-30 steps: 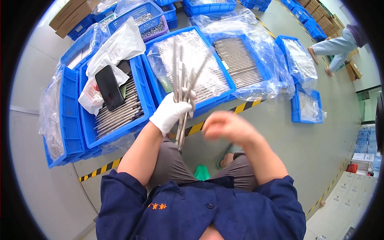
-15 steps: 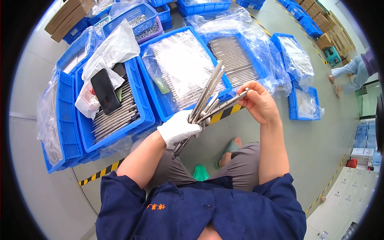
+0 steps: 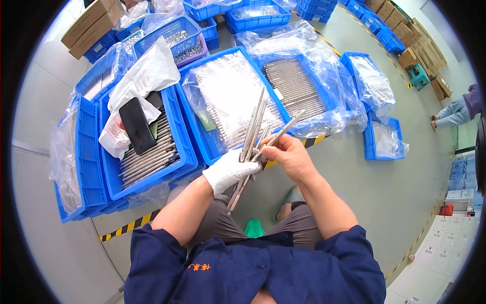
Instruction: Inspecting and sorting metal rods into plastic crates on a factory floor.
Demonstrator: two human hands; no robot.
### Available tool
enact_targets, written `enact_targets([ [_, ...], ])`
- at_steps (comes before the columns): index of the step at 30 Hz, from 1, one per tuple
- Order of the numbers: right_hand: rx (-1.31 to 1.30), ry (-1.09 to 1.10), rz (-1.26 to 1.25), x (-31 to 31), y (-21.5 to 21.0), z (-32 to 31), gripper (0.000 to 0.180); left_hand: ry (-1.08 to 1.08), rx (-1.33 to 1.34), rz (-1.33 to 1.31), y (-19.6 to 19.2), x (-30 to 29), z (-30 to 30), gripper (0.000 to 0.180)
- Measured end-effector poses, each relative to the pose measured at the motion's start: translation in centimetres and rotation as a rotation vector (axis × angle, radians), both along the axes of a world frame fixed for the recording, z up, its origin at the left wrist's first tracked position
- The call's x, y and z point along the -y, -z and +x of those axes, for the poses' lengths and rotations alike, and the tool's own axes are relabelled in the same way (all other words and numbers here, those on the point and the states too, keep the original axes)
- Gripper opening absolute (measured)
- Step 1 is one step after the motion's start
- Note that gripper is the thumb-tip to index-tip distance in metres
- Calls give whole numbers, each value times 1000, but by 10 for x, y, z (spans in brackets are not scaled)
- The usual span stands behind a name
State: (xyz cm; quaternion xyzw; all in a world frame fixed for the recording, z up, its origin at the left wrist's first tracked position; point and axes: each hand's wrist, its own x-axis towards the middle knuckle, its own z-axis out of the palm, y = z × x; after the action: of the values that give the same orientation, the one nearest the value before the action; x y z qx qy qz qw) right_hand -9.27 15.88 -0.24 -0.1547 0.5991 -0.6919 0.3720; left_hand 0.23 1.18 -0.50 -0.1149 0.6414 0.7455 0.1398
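My left hand (image 3: 229, 171), in a white glove, grips a bundle of several long grey metal rods (image 3: 253, 133) that fan upward and stick out below the fist. My bare right hand (image 3: 286, 153) pinches one of the rods (image 3: 281, 132), which slants up to the right, apart from the rest. Both hands are held above my knees, in front of a blue plastic crate (image 3: 195, 134) lined with clear plastic and filled with rows of similar rods.
A blue crate on the left (image 3: 112, 183) holds rods, a black phone (image 3: 136, 125) and a white bag (image 3: 147, 76). More plastic-lined blue crates (image 3: 296, 86) lie behind and to the right. Yellow-black floor tape (image 3: 124, 226) runs underneath. Another person's legs (image 3: 452, 114) show far right.
My right hand came up from my lap and took hold of one rod. The bundle in my left hand tilted right, then back upright.
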Motion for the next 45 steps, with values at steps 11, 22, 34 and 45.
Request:
enact_targets([
  [11,87,-11,-53,-4,12,-6,16,-4,116,212,7,-3,8,27],
  [22,590,-531,-92,2,13,11,17,-167,-70,360,-10,14,3,36],
  [34,616,-489,67,3,4,34,20,-282,-135,228,-5,18,0,31],
  [45,524,-852,180,0,9,51,24,-453,-188,175,-2,35,5,28],
])
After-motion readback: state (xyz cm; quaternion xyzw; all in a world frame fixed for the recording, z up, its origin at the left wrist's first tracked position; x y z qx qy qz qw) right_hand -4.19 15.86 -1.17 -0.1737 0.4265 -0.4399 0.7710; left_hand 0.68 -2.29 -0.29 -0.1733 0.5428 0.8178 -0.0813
